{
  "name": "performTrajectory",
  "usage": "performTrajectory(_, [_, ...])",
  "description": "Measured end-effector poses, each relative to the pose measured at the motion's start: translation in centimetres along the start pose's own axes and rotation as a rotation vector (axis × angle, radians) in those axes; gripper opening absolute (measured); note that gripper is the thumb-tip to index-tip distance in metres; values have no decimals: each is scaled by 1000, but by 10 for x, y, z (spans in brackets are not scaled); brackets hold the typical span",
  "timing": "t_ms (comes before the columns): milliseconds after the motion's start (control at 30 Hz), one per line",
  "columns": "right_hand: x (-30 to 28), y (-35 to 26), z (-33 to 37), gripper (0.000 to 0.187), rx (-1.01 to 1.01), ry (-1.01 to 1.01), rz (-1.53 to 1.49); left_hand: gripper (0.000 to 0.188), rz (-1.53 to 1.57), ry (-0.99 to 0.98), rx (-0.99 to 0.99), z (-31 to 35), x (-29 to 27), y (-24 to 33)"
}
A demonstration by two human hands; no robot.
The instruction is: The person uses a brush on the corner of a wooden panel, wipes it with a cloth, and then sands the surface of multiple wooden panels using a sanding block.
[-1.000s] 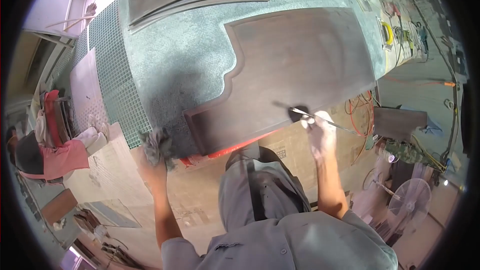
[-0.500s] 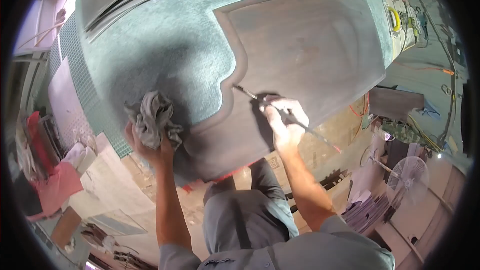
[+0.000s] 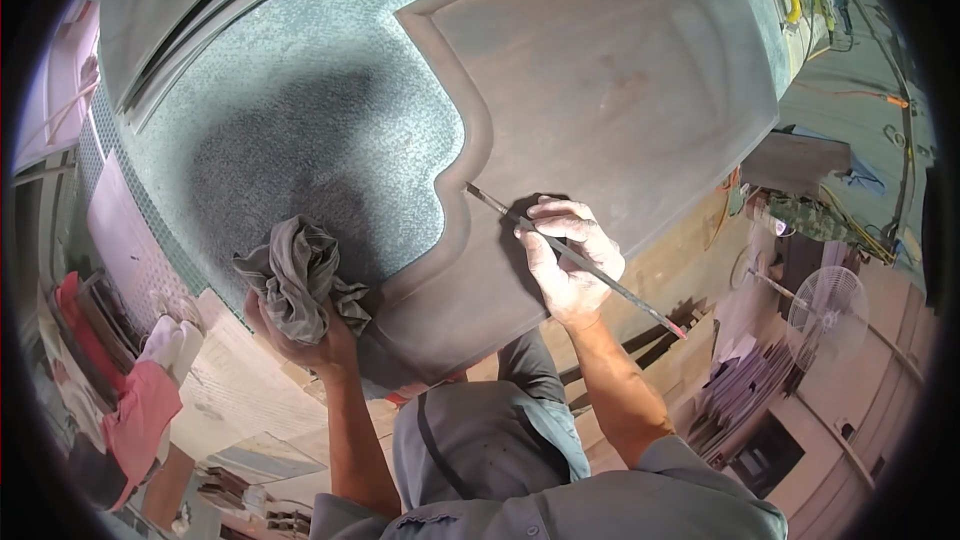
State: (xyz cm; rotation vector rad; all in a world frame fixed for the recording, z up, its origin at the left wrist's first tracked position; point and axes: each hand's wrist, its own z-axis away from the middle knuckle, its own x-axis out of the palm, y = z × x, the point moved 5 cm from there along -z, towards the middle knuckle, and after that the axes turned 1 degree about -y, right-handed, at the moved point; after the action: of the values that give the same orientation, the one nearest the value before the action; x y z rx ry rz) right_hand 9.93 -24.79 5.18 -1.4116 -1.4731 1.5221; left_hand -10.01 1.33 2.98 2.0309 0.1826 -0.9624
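Brush (image 3: 502, 209), panel (image 3: 640, 105) (cropped), rag (image 3: 300, 275) — left hand (image 3: 333, 352) part-hidden

Bare surface (image 3: 300, 50) is lying open L of the curved edge of the dark board (image 3: 640, 80), leaving passing room btwn the panel stack (image 3: 180, 0) far L & the rag (image 3: 298, 278) nr L. L hand (image 3: 312, 350) w/ rag is blocking the nr-L corner. R hand (image 3: 572, 262) & slanting brush (image 3: 647, 309) are obstructing the board's nr part, tip sitting by the curved edge. Past them, the far-R part is giving wide room. Person's torso (image 3: 590, 490) is closing off the nr side.
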Motion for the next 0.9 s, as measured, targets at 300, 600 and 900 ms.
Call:
performTrajectory(300, [0, -2, -2, 19, -46, -45, 50, 44, -42, -6, -8, 0, 0, 0])
performTrajectory(600, [2, 1, 0, 21, -64, 0, -30, 42, -15, -9, -20, 0, 0, 2])
performTrajectory(900, [9, -4, 0, 19, -159, -37, 51, 48, -35, -39, -36, 0, -1, 2])
